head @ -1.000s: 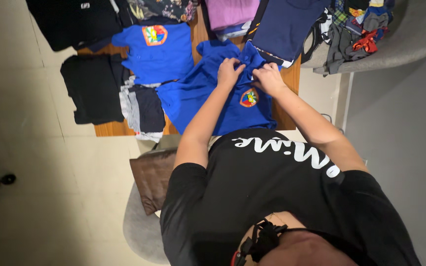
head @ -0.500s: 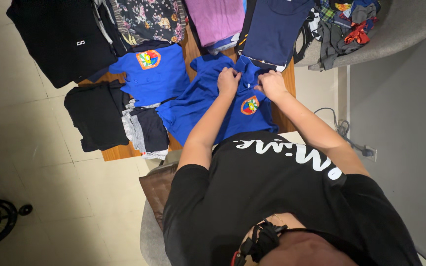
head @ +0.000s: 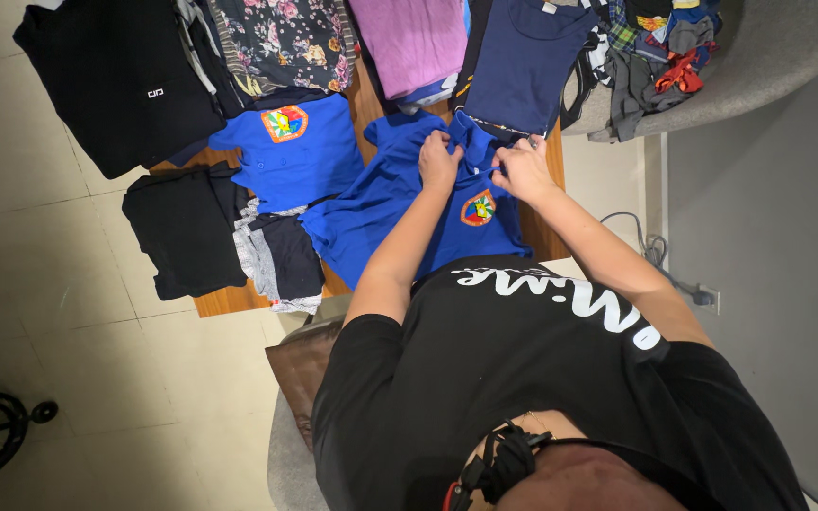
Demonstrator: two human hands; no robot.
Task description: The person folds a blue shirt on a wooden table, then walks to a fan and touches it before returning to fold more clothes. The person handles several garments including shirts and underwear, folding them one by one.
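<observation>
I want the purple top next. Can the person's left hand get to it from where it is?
Probably yes: the left hand grips the blue polo shirt's collar, and the folded purple top lies just beyond, with nothing between them.

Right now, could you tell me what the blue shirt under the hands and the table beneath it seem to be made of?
The blue shirt looks like soft matte knit cloth, probably cotton or a blend: it creases where both hands pinch the collar. The table appears to be brown wood or wood veneer, with visible grain.
</observation>
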